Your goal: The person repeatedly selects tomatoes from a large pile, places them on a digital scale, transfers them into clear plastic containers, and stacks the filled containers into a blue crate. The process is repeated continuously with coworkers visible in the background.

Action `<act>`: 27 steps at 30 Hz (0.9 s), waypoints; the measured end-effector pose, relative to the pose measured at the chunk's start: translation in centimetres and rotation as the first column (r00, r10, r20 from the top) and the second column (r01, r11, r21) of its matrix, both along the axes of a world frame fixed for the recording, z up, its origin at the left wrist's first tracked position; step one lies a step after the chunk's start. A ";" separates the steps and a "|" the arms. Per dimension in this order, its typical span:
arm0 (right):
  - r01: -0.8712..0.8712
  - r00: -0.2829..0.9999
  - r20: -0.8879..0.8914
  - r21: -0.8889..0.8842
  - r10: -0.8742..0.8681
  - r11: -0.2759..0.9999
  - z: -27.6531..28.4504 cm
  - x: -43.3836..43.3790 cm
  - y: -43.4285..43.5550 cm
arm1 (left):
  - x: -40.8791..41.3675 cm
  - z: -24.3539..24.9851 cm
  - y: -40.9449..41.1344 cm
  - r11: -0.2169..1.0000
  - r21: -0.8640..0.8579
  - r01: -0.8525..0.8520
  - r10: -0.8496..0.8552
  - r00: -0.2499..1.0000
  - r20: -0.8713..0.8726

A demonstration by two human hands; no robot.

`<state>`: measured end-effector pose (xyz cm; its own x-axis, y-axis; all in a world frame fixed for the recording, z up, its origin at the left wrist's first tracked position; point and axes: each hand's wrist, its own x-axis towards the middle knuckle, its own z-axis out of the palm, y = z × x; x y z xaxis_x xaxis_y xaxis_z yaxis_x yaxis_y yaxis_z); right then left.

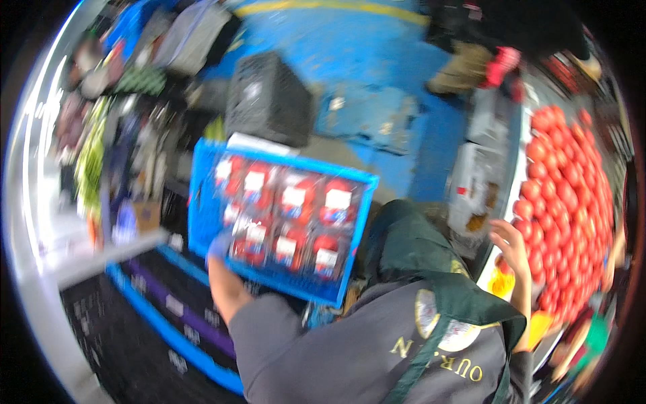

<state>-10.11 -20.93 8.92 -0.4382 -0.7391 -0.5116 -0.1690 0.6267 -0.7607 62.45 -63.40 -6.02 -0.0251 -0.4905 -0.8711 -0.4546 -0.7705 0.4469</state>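
My left hand (220, 248) grips the near left rim of a blue plastic crate (287, 285); its fingers are blurred and partly hidden. In the crate lie several clear plastic packs of red tomatoes (287, 247) with white labels. My right hand (508, 243) is at the right, fingers apart and holding nothing, over the pale edge of a display heaped with loose red tomatoes (565, 187). I wear a dark shirt and a green apron (419, 242).
Beyond the crate stand a dark box (267, 98) and a flattened blue piece (368, 116) on the blue floor. White boxes (472, 187) line the display's side. Shelving with vegetables (91, 156) is at the left. A person's green-clad part (595, 336) shows at lower right.
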 end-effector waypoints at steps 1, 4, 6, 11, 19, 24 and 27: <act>-0.025 1.000 -0.009 -0.067 0.024 0.997 0.7 0.7 -0.5 | 1.9 -2.4 0.5 0.986 -0.009 -0.166 0.166 0.986 0.024; -0.146 0.983 -0.124 -0.051 0.139 0.988 0.2 0.3 0.5 | 4.8 -7.1 0.9 0.995 -0.087 -0.056 0.069 0.985 0.159; -0.163 0.956 -0.238 0.050 0.170 0.985 -0.3 0.1 1.7 | 6.1 -9.3 0.3 0.984 -0.171 0.048 0.010 0.945 0.325; -0.057 0.971 -0.226 0.084 0.074 0.995 -2.2 0.9 5.1 | 3.6 -10.7 1.9 0.922 -0.377 0.092 0.158 0.799 0.580; 0.055 0.997 -0.055 0.144 -0.048 0.988 -6.2 4.5 8.6 | -7.3 -1.2 -2.4 0.824 -0.367 0.431 -0.050 0.701 0.712; 0.187 0.979 -0.096 0.072 -0.180 0.980 -6.0 5.6 8.8 | -46.8 14.8 -2.1 -0.122 -0.981 0.150 -0.340 0.922 0.183; 0.265 0.954 -0.141 -0.013 -0.264 0.964 -6.5 6.1 8.8 | -65.9 13.3 3.9 0.158 -0.979 0.127 -0.802 0.594 -0.053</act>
